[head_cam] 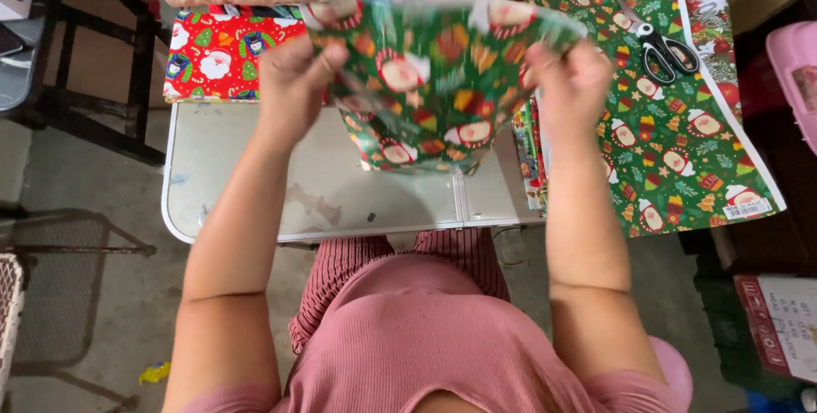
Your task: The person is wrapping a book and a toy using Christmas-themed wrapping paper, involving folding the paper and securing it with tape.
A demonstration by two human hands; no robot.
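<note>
Both hands, left [292,81] and right [568,83], pinch the edges of a green wrapped parcel [434,81], held up over the worktop [255,183]. I judge the thin paper could tear if pulled too tight, or the parcel could slip onto the scissors [666,51].

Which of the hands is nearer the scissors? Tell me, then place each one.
Right. The right hand grips the green wrapped parcel's edge, just left of the scissors lying on the gift-wrap sheet. The left hand holds the parcel's far side.
</note>
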